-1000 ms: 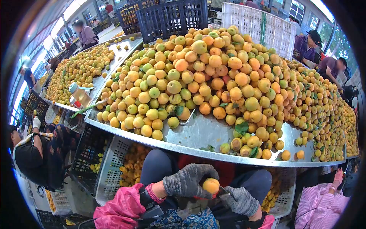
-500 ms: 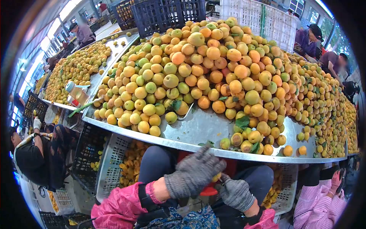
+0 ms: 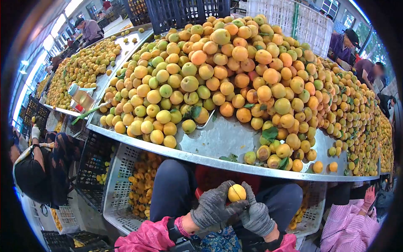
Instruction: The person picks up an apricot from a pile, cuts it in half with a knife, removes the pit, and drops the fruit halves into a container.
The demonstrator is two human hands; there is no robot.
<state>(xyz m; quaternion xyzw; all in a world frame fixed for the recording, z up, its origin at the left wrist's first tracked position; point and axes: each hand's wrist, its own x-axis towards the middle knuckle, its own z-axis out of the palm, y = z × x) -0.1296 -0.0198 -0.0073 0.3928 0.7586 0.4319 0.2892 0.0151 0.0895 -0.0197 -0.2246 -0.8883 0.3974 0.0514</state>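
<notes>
A yellow-orange apricot (image 3: 236, 192) is pinched upright in the gloved fingers of my left hand (image 3: 215, 208), above my lap. A thin dark line crosses the fruit's face. My right hand (image 3: 258, 216), in a matching grey knitted glove, is closed close against the apricot's right side, its thumb pointing up along it. I cannot tell what its curled fingers hold. Beyond both hands, a large heap of apricots (image 3: 189, 83) covers the metal table (image 3: 201, 145), with loose leaves (image 3: 270, 133) among the fruit.
The table's raised front edge (image 3: 210, 161) runs just past my knees. Crates with orange fruit pieces stand below, a white crate (image 3: 114, 189) at left and another (image 3: 315, 210) at right. A bottle (image 3: 82, 97) lies on the left table. Co-workers sit on both sides, one in pink checks (image 3: 348, 227).
My left hand has drawn down and back from the table edge. The apricot, mostly hidden before between the hands, now shows in its fingers. My right hand stays close beside it.
</notes>
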